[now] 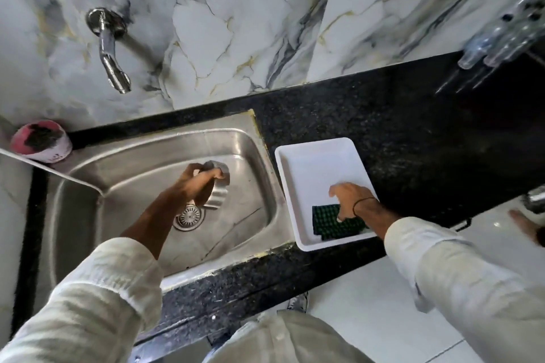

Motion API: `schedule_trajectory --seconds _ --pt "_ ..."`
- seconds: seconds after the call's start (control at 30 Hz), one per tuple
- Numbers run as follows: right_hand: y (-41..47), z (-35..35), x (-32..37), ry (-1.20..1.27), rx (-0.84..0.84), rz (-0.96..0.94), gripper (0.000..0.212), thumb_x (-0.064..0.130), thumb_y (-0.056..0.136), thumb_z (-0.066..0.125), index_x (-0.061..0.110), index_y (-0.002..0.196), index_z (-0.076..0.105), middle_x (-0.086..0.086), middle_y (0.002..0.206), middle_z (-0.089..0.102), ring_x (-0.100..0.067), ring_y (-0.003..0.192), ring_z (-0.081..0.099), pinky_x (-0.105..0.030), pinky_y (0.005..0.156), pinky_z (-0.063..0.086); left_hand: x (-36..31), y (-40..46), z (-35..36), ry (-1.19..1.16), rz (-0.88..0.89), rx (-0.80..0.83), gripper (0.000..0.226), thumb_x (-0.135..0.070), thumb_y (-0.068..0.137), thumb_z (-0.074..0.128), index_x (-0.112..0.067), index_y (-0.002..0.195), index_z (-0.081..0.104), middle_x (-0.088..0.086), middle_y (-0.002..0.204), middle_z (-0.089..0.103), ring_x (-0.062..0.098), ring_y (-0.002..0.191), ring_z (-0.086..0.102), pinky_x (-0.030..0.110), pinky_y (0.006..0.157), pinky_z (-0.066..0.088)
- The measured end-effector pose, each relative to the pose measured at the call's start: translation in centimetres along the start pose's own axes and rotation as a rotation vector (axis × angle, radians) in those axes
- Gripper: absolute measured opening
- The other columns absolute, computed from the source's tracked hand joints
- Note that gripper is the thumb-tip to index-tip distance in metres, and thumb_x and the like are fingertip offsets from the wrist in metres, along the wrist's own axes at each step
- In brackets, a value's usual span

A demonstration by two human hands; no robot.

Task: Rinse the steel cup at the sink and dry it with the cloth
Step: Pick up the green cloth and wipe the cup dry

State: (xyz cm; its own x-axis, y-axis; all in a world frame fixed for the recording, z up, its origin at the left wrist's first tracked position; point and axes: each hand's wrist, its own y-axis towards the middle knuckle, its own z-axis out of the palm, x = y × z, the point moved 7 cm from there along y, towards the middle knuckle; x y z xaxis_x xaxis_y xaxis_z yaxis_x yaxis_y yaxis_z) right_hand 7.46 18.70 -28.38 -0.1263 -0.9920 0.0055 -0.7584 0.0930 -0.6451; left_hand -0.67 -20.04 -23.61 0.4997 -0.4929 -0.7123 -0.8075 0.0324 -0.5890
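My left hand [197, 183] grips the steel cup [219, 194] over the basin of the steel sink [124, 162], just above the drain [188, 216]. The cup is tilted on its side. The tap [110, 50] juts from the marble wall at the upper left, and I see no water running from it. My right hand [351, 200] reaches into the white tray [309, 168] and rests on the dark green checked cloth [327, 222], fingers spread over its upper edge. The cloth lies flat in the tray's near right corner.
The tray sits on a black granite counter [413, 127] right of the sink. A pink scrubber container [41, 140] stands at the sink's far left corner. Clear bottles [507, 32] stand at the back right. White floor tiles lie below the counter edge.
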Motion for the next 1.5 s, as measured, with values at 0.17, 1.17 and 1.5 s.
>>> schedule_trajectory --seconds 0.17,1.17,1.5 --pt "-5.1 6.4 -5.4 0.045 0.044 0.114 0.053 0.032 0.08 0.087 0.011 0.123 0.066 -0.011 0.13 0.066 -0.034 0.12 0.064 -0.041 0.095 0.056 3.9 -3.2 6.7 0.086 -0.114 0.057 0.071 -0.061 0.064 0.049 -0.024 0.123 0.064 0.013 0.13 0.067 0.031 0.113 0.063 0.046 0.106 0.047" --pt "-11.8 -2.7 6.1 0.419 -0.246 -0.303 0.055 0.052 0.098 0.044 0.016 0.057 0.042 -0.006 0.069 0.058 -0.025 0.069 0.055 -0.033 0.068 0.047 -1.1 -5.5 23.7 -0.805 -0.258 0.51 0.078 -0.085 0.078 0.048 -0.018 0.095 0.083 0.014 0.095 0.078 0.033 0.075 0.069 0.04 0.071 0.045" --pt "-9.7 -8.1 13.0 1.275 -0.056 -0.39 0.073 0.031 0.071 0.044 -0.008 0.129 0.064 -0.018 0.143 0.063 -0.025 0.125 0.059 -0.024 0.098 0.041 -5.3 -3.5 17.1 -0.981 -0.155 0.391 0.081 -0.082 0.069 0.06 -0.015 0.113 0.072 0.018 0.119 0.059 0.035 0.106 0.057 0.046 0.086 0.039"
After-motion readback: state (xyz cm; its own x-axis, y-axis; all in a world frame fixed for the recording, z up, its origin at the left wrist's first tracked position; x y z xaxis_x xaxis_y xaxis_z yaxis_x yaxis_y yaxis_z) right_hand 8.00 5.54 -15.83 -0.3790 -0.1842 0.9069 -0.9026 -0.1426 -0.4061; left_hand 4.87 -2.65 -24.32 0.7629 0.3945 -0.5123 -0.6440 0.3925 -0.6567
